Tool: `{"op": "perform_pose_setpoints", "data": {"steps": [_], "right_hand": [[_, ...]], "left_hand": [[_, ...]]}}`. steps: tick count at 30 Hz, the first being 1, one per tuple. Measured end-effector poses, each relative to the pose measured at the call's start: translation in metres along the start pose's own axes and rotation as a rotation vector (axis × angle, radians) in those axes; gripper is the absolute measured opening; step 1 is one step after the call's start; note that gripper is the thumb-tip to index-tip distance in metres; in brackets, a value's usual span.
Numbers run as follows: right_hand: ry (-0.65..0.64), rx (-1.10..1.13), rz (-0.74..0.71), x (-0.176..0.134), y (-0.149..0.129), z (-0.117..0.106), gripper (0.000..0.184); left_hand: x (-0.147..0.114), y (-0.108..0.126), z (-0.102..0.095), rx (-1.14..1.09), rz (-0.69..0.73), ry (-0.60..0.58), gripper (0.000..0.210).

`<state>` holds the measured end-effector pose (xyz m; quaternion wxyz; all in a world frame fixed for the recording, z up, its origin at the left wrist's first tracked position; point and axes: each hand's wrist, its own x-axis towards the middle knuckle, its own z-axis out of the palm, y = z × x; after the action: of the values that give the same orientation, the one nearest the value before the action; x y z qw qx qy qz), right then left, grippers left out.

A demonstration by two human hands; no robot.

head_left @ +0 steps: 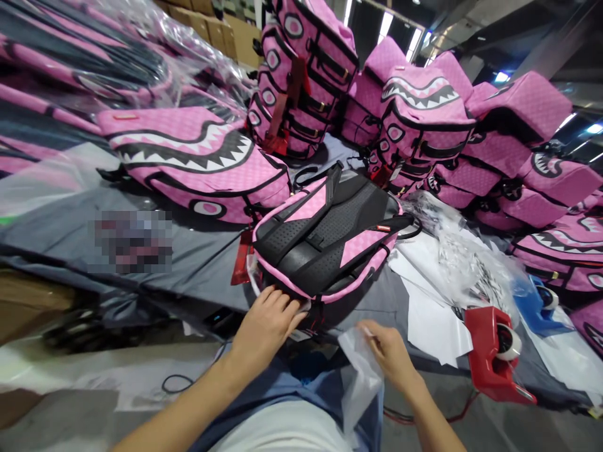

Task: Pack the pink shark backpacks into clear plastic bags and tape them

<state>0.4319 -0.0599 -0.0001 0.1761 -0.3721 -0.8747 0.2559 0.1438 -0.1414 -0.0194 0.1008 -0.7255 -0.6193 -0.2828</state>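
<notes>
A pink and black backpack (325,235) lies on the grey-covered table with its straps and padded back facing up. At its near edge is my left hand (271,320), fingers curled against the bottom of the pack; the fingertips are partly hidden there. A bit of whitish plastic shows beside these fingers. My right hand (389,351), closer to my body, pinches a thin, clear plastic bag (360,376) that hangs down over my lap. A red tag (242,258) sticks out at the pack's left side.
Another pink backpack (198,163) with a shark-mouth print lies behind, at left. Stacked pink backpacks (301,81) rise at the back. To the right are white paper sheets (433,314), crumpled clear plastic (471,251), a red tape dispenser (490,358) and a blue one (539,307).
</notes>
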Motion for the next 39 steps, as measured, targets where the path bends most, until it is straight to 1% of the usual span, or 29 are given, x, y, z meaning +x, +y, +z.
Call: {"op": "perform_pose_setpoints", "data": {"steps": [2,3,4,5,6,7,9,10,11,12,13,14,16,18,19,20,22,23,24,25,26,28,30,33,35,36,37,38,39], "right_hand": [[0.281,-0.082,-0.023,0.003,0.002,0.001,0.038],[0.390,-0.130,-0.036,0.003,0.002,0.000,0.038],[0.461,-0.181,-0.057,0.002,0.000,-0.001,0.038],[0.490,-0.229,-0.093,0.000,-0.003,-0.002,0.038],[0.482,-0.275,-0.142,-0.002,-0.007,-0.002,0.038],[0.448,-0.317,-0.203,-0.004,-0.013,-0.002,0.039],[0.345,-0.380,-0.304,-0.009,-0.024,-0.003,0.041],[0.296,-0.398,-0.326,-0.012,-0.028,-0.005,0.042],[0.256,-0.408,-0.321,-0.014,-0.032,-0.008,0.043],[0.233,-0.416,-0.296,-0.017,-0.034,-0.012,0.044],[0.232,-0.434,-0.259,-0.020,-0.034,-0.018,0.044],[0.260,-0.470,-0.221,-0.023,-0.033,-0.024,0.044],[0.391,-0.595,-0.182,-0.027,-0.028,-0.034,0.041],[0.518,-0.705,-0.177,-0.028,-0.023,-0.033,0.037],[0.522,-0.718,-0.171,-0.025,-0.021,-0.027,0.035],[0.471,-0.697,-0.157,-0.021,-0.020,-0.017,0.034],[0.254,-0.567,-0.095,-0.005,-0.020,0.009,0.032],[0.132,-0.466,-0.055,0.005,-0.020,0.022,0.033],[0.033,-0.345,-0.010,0.017,-0.020,0.034,0.035],[-0.030,-0.212,0.040,0.029,-0.020,0.043,0.039],[-0.061,-0.071,0.098,0.041,-0.020,0.050,0.044],[-0.038,0.191,0.215,0.060,-0.023,0.054,0.052],[0.020,0.366,0.273,0.070,-0.027,0.051,0.056],[0.047,0.434,0.231,0.071,-0.037,0.045,0.052],[0.060,0.388,0.220,0.068,-0.043,0.046,0.044],[0.078,0.362,0.223,0.066,-0.045,0.048,0.038],[0.099,0.339,0.223,0.065,-0.047,0.050,0.032],[0.117,0.323,0.218,0.065,-0.048,0.052,0.026],[0.131,0.317,0.209,0.066,-0.048,0.053,0.023]], "left_hand": [[-0.015,0.018,0.001,-0.047,-0.023,0.238,0.019],[-0.022,0.027,0.005,-0.109,-0.036,0.307,0.026],[-0.028,0.037,0.010,-0.189,-0.064,0.324,0.031],[-0.031,0.045,0.018,-0.282,-0.116,0.291,0.034],[-0.032,0.053,0.028,-0.379,-0.199,0.226,0.035],[-0.029,0.059,0.038,-0.473,-0.313,0.145,0.036],[-0.016,0.066,0.057,-0.657,-0.578,0.000,0.039],[-0.008,0.067,0.064,-0.738,-0.687,-0.047,0.038],[0.000,0.067,0.069,-0.807,-0.763,-0.079,0.037],[0.006,0.066,0.071,-0.864,-0.805,-0.100,0.037],[0.011,0.063,0.070,-0.909,-0.818,-0.119,0.039],[0.014,0.060,0.067,-0.944,-0.808,-0.140,0.040],[0.014,0.054,0.055,-1.039,-0.804,-0.195,0.042],[0.010,0.049,0.040,-1.190,-0.860,-0.252,0.046],[0.008,0.048,0.032,-1.275,-0.908,-0.272,0.048],[0.006,0.048,0.026,-1.359,-0.965,-0.284,0.050],[0.004,0.052,0.017,-1.478,-1.041,-0.279,0.054],[0.002,0.056,0.015,-1.496,-1.038,-0.267,0.055],[0.001,0.059,0.016,-1.475,-1.003,-0.252,0.055],[-0.001,0.063,0.019,-1.413,-0.934,-0.236,0.054],[-0.004,0.066,0.023,-1.314,-0.841,-0.224,0.052],[-0.011,0.070,0.035,-1.045,-0.649,-0.202,0.044],[-0.018,0.073,0.048,-0.771,-0.474,-0.173,0.033],[-0.023,0.078,0.059,-0.473,-0.241,-0.115,0.026],[-0.026,0.080,0.059,-0.396,-0.136,-0.075,0.024],[-0.029,0.081,0.058,-0.397,-0.125,-0.048,0.024],[-0.032,0.080,0.056,-0.423,-0.152,-0.009,0.024],[-0.036,0.078,0.054,-0.471,-0.224,0.038,0.024],[-0.040,0.076,0.053,-0.530,-0.338,0.096,0.023]]}}
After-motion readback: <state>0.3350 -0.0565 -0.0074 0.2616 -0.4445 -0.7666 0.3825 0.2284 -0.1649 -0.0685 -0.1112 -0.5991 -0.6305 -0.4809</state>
